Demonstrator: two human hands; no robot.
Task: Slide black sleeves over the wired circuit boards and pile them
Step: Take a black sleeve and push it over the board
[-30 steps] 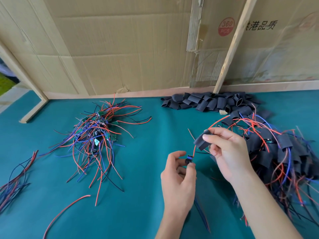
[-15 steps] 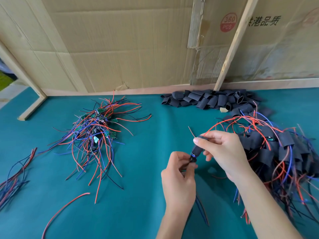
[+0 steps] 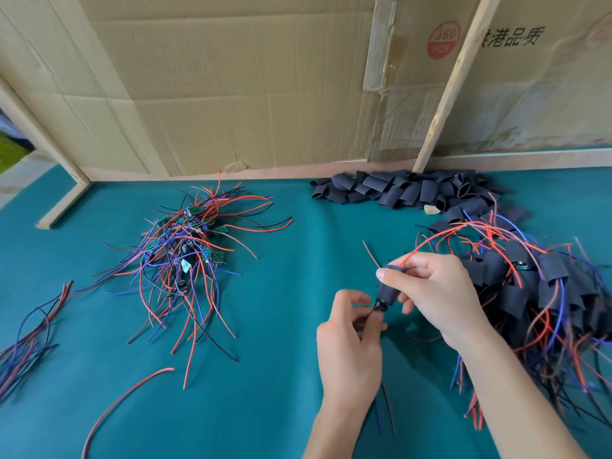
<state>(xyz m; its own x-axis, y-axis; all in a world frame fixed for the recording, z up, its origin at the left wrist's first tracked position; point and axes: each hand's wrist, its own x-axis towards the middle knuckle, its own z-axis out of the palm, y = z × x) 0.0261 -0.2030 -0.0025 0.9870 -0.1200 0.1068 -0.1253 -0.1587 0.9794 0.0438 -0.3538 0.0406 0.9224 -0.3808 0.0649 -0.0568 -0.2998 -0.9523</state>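
Observation:
My right hand (image 3: 433, 293) pinches a black sleeve (image 3: 388, 286) between thumb and fingers; red wires run out of its top end. Just below it, my left hand (image 3: 351, 339) pinches the small circuit board (image 3: 379, 306), whose dark end shows at the sleeve's lower mouth. Blue and black wires hang down under my left wrist. A heap of bare green boards with red, blue and black wires (image 3: 185, 253) lies at the left. Empty black sleeves (image 3: 407, 190) are piled along the back. Sleeved boards (image 3: 543, 293) lie heaped at the right.
Everything rests on a teal cloth table (image 3: 265, 376). Cardboard walls (image 3: 231, 87) and a wooden slat (image 3: 453, 81) close off the back. A loose red wire (image 3: 122, 399) lies near the front, and a wire bundle (image 3: 29, 339) lies at the far left edge.
My right hand has brought the sleeve down along the red wires onto the board held by my left hand; the sleeve now stands nearly upright over the board's upper part.

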